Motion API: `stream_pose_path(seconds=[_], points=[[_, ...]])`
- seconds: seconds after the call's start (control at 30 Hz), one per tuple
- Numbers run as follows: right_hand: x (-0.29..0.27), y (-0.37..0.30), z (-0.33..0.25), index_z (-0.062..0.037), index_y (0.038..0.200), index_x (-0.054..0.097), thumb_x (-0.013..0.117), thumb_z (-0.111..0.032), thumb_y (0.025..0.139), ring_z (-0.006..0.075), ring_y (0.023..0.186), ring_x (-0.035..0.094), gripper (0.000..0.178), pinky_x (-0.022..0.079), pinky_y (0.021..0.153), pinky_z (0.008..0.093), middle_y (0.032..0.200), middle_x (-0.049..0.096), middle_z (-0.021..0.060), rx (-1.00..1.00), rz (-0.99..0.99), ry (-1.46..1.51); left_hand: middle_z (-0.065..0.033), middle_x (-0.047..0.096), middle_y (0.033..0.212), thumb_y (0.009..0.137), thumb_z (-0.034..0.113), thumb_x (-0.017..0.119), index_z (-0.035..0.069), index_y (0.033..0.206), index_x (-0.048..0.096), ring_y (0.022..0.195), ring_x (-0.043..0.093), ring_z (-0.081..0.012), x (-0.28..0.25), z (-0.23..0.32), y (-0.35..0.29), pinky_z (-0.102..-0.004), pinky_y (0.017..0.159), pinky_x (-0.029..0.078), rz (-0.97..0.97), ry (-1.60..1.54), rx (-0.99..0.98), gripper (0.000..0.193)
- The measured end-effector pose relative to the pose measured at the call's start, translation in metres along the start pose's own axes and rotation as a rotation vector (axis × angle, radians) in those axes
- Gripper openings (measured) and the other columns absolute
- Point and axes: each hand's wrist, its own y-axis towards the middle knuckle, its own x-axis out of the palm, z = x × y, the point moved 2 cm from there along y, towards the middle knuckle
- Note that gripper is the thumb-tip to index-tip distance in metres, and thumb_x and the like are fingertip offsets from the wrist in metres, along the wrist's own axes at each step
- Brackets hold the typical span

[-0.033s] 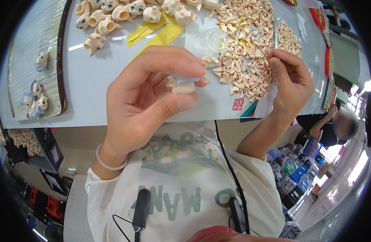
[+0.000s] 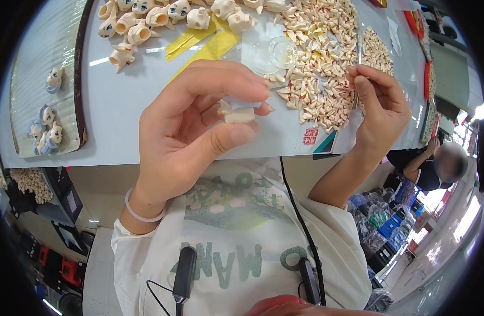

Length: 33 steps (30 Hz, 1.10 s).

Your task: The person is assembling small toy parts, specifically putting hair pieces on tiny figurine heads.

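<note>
My left hand [image 2: 184, 121] is raised over the near edge of the table. Its thumb and curled fingers are closed round a small cream plastic piece [image 2: 238, 114], whose far side is hidden by the fingers. Farther right, my right hand [image 2: 381, 100] pinches a thin, metallic rod-like tool [image 2: 356, 100] between thumb and forefinger, upright in the view. The tool's exact kind cannot be made out. Beside that hand lies a wide pile of small, pointed cream parts [image 2: 321, 68], some marked with red. A small round clear dish [image 2: 280, 51] stands left of the pile.
Hollow doll heads [image 2: 138, 32] lie at the far left, near yellow tape strips [image 2: 215, 45]. A padded tray [image 2: 28, 95] with several painted doll faces stands at the left edge. Another person [image 2: 426, 163] sits at the right, near bagged goods [image 2: 381, 221].
</note>
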Motion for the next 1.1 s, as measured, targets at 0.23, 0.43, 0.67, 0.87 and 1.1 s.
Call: stream_pose_path(seconds=[0.23,0.43,0.67,0.87,1.1], points=[[-0.005,0.000,0.005,0.0036,0.084,0.062,0.062,0.005,0.072,0.0139,0.074,0.057,0.012,0.045,0.068,0.0213,0.081,0.061,0.0096,-0.181,-0.006,0.116,-0.0155,0.050,0.102,0.076,0.013,0.064,0.000,0.099,0.049,0.083,0.058,-0.0204,-0.002,0.001,-0.001,-0.0233,0.064,0.049,-0.022,-0.025,-0.020,0.030],[0.005,-0.001,-0.007,0.0056,0.086,0.059,0.062,0.006,0.072,0.0151,0.072,0.060,0.014,0.048,0.066,0.0222,0.079,0.062,0.0135,-0.141,-0.057,0.195,-0.0156,0.050,0.103,0.076,0.012,0.064,0.000,0.098,0.047,0.085,0.058,-0.0215,0.000,0.004,-0.002,-0.0244,0.068,0.050,0.012,-0.065,-0.063,0.031],[0.032,0.013,-0.024,0.0054,0.083,0.059,0.062,0.007,0.070,0.0163,0.075,0.058,0.014,0.046,0.068,0.0239,0.081,0.061,0.0133,-0.356,-0.253,0.094,-0.0157,0.054,0.097,0.072,0.009,0.067,0.000,0.098,0.049,0.088,0.057,-0.0238,-0.003,-0.002,0.000,-0.0302,0.076,0.047,0.004,-0.074,0.026,0.033],[0.068,0.010,-0.048,0.0030,0.076,0.060,0.065,0.008,0.064,0.0147,0.078,0.051,0.014,0.040,0.069,0.0238,0.081,0.054,0.0084,-0.488,-0.394,-0.238,-0.0147,0.055,0.095,0.069,0.007,0.069,-0.001,0.095,0.054,0.088,0.055,-0.0234,-0.003,0.000,0.001,-0.0336,0.080,0.043,-0.003,-0.054,0.034,0.032],[0.079,0.005,-0.060,0.0017,0.074,0.061,0.065,0.008,0.060,0.0146,0.075,0.050,0.016,0.039,0.068,0.0234,0.078,0.053,0.0069,-0.553,-0.416,-0.367,-0.0152,0.053,0.097,0.068,0.008,0.070,-0.001,0.094,0.054,0.090,0.054,-0.0223,-0.011,-0.002,0.004,-0.0323,0.078,0.044,-0.117,0.031,0.143,0.032]])
